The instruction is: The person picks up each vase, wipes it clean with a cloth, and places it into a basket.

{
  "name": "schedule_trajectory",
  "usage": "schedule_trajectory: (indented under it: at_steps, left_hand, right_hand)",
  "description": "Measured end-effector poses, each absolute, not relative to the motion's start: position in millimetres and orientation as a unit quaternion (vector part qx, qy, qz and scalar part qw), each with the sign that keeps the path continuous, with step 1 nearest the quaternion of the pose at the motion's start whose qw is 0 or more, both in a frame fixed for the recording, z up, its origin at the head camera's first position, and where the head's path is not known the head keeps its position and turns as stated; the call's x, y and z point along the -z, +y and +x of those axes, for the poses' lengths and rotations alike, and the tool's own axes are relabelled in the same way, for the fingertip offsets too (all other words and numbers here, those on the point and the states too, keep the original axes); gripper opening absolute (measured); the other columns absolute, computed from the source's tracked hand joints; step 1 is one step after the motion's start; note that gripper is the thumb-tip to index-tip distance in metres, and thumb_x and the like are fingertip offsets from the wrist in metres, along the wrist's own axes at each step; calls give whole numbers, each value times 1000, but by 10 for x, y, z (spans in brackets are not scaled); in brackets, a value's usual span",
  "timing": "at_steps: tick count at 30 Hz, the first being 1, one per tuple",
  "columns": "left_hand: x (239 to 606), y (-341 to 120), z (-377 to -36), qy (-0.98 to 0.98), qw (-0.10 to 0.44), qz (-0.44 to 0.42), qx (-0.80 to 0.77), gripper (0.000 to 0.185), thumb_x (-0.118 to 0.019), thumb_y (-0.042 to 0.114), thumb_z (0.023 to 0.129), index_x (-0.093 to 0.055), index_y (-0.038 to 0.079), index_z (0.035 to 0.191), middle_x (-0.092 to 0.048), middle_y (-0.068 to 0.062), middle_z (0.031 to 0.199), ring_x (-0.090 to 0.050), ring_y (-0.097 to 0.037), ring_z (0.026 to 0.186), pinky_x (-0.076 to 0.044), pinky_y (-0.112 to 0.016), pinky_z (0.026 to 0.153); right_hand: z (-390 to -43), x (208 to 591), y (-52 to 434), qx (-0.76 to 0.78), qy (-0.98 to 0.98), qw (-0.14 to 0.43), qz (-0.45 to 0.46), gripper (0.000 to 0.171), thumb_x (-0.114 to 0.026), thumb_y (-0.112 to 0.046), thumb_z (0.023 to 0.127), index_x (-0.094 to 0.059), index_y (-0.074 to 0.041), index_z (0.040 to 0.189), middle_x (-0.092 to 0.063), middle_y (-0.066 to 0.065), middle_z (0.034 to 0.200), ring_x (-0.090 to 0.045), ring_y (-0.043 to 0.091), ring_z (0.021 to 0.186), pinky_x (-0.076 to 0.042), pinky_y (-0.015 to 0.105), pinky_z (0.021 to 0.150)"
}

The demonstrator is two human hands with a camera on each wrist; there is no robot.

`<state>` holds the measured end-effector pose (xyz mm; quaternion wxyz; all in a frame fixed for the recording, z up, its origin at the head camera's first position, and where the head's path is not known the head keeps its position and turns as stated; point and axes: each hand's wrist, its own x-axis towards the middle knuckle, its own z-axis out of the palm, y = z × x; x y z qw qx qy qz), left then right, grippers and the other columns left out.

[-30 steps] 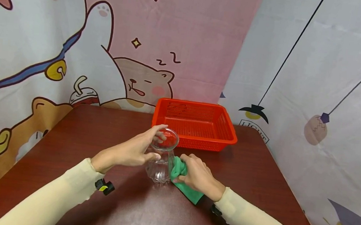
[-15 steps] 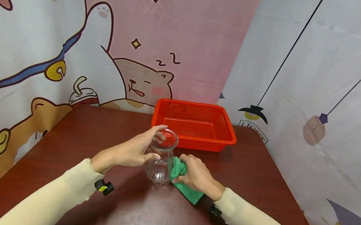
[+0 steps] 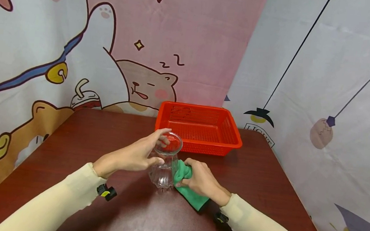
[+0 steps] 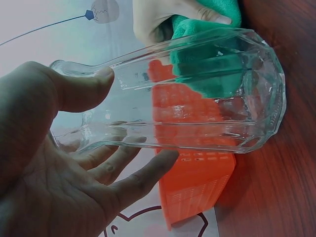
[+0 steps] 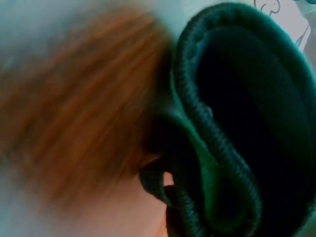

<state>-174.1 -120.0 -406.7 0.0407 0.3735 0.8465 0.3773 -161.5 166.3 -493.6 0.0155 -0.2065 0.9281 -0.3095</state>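
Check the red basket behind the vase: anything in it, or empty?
Empty, as far as the head view shows: the red basket has only bare mesh on its floor. The glass vase stands on the table in front of it, outside.

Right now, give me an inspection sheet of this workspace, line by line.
Surface: dark red-brown wooden table.
Job's things: clear ribbed glass vase upright on the table; green cloth bunched against the vase's side, its tail on the table.
Clutter: red mesh basket behind the vase; nothing seen in it.
Hands: left hand grips the vase near its rim, thumb on the neck; right hand grips the cloth, fingers curled round it.
Cables: nothing seen.
Surroundings: cartoon-print backdrop behind and to the right; small black-and-yellow device at the left wrist.
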Motion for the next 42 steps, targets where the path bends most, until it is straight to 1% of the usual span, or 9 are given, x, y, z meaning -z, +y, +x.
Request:
schedule_trajectory:
  at_steps: [4, 8, 13, 16, 21, 26, 30, 35, 42]
  left_hand:
    - [4063, -1204, -1738, 848, 38, 374, -373, 98, -87, 5, 104, -26, 7, 180, -67, -20, 154, -71, -42, 143, -67, -50, 110]
    - [4063, -1206, -1735, 847, 38, 376, -373, 98, -87, 5, 104, -25, 6, 180, -67, -21, 154, -71, -43, 143, -67, -50, 110]
    - [4062, -1206, -1735, 847, 36, 379, -371, 98, -86, 4, 104, -25, 6, 180, -66, -24, 154, -70, -43, 142, -67, -50, 109]
    - [4064, -1206, -1739, 848, 35, 378, -371, 98, -86, 4, 104, -25, 7, 180, -67, -23, 155, -70, -42, 142, -67, -50, 109]
    - [4061, -1205, -1736, 846, 39, 377, -374, 97, -86, 4, 104, -25, 6, 180, -67, -22, 154, -70, -39, 143, -67, -49, 109]
    - [4064, -1208, -1736, 846, 37, 378, -373, 98, -86, 4, 104, -26, 5, 180, -66, -23, 154, -70, -40, 142, -67, -48, 109]
    - [4073, -1213, -1735, 848, 34, 379, -370, 98, -87, 5, 104, -25, 5, 180, -66, -21, 154, -70, -40, 143, -67, -49, 110]
    - [4074, -1211, -1728, 849, 37, 375, -371, 98, -86, 4, 104, -25, 5, 180, -66, -19, 155, -69, -41, 144, -66, -51, 112]
    - [4072, -1212, -1734, 848, 34, 379, -370, 98, -86, 5, 104, -25, 6, 180, -66, -20, 156, -69, -41, 144, -65, -50, 112]
  right_hand:
    - [-1618, 4934, 1664, 324, 923, 10, -208, 52, -110, -28, 81, -78, -14, 120, -75, -9, 94, -63, 10, 80, -52, 26, 70]
    - [-1622, 4923, 1672, 334, 918, 2, -212, 53, -110, -28, 80, -80, -14, 121, -78, -9, 99, -64, 10, 83, -53, 26, 73]
    - [-1620, 4876, 1665, 341, 916, -14, -209, 55, -111, -28, 80, -81, -14, 124, -82, -6, 110, -67, 10, 92, -57, 27, 83]
    - [-1614, 4842, 1660, 348, 914, -19, -208, 57, -111, -28, 80, -82, -13, 127, -83, -4, 115, -68, 11, 96, -58, 27, 86]
    - [-1597, 4764, 1653, 363, 909, -22, -206, 61, -110, -29, 81, -81, -12, 132, -83, -2, 118, -68, 11, 95, -57, 25, 82]
    - [-1597, 4682, 1650, 377, 902, -28, -209, 60, -109, -31, 84, -80, -12, 133, -83, -2, 116, -69, 10, 92, -59, 25, 79]
    - [-1593, 4628, 1642, 382, 899, -34, -212, 59, -107, -32, 86, -80, -13, 135, -83, -2, 116, -70, 11, 93, -60, 27, 81]
    - [-1578, 4565, 1625, 391, 895, -45, -209, 58, -107, -29, 87, -80, -13, 136, -84, -2, 118, -71, 10, 93, -61, 27, 81]
    - [-1565, 4488, 1604, 412, 885, -59, -211, 56, -107, -31, 86, -81, -16, 133, -84, -3, 113, -71, 11, 91, -61, 27, 79]
